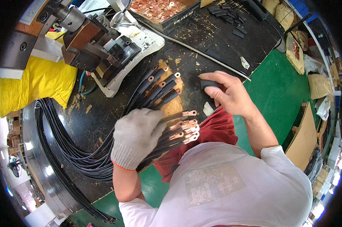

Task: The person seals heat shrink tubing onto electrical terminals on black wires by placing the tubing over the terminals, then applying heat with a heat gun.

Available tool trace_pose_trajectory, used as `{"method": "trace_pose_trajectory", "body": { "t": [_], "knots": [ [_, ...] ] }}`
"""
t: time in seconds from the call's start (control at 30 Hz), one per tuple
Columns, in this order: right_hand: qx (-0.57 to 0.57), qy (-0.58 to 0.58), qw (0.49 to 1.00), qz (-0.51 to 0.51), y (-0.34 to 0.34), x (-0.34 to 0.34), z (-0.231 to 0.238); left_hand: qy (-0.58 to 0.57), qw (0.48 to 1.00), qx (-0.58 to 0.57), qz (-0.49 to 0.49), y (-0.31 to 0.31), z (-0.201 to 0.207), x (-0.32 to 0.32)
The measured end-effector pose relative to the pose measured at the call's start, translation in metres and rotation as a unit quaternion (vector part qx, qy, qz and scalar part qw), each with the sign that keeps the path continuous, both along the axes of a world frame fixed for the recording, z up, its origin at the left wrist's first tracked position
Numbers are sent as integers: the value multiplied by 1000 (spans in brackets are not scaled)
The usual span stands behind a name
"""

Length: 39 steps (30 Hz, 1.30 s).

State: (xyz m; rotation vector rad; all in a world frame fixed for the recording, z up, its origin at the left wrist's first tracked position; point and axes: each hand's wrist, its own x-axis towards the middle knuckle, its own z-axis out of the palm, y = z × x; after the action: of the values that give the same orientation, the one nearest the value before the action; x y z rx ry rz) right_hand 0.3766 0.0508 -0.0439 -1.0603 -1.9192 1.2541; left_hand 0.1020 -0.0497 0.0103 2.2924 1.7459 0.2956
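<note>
White shirt cloth (262, 178) lies nearest, beyond the bench's (91, 125) near edge. Gloved left hand (137, 132) curls over black cables (80, 159) close to that edge; its fingertips are hidden, so how firmly it grips I cannot tell. Bare copper lugs (191, 124) lie at the near edge; at least 5 sleeved ends (157, 90) lie farther in. Bare right hand (231, 92) pinches 1 black sleeve (209, 84) by the near edge, apart from the lugs. Good handling probably means pinching lightly so the sleeve's mouth stays round, and steadying 1 cable close behind its lug.
</note>
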Motion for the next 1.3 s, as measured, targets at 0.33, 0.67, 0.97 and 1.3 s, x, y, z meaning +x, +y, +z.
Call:
{"method": "trace_pose_trajectory", "body": {
  "t": [0.33, 0.67, 0.97, 1.3],
  "knots": [
    [13, -1, 999, 53, -11, 1, -1, -22, 999, 23, 21, 7, 0, 2],
    [-128, 89, 987, 22, -19, -25, 6, -81, 994, 58, 54, 7, 5, -9],
    [-155, 137, 978, 40, -17, -26, -3, -80, 994, 46, 55, 8, 5, -12],
    [-159, 169, 973, 9, -20, -34, -6, -86, 994, 52, 42, 6, 3, -15]
  ]
}}
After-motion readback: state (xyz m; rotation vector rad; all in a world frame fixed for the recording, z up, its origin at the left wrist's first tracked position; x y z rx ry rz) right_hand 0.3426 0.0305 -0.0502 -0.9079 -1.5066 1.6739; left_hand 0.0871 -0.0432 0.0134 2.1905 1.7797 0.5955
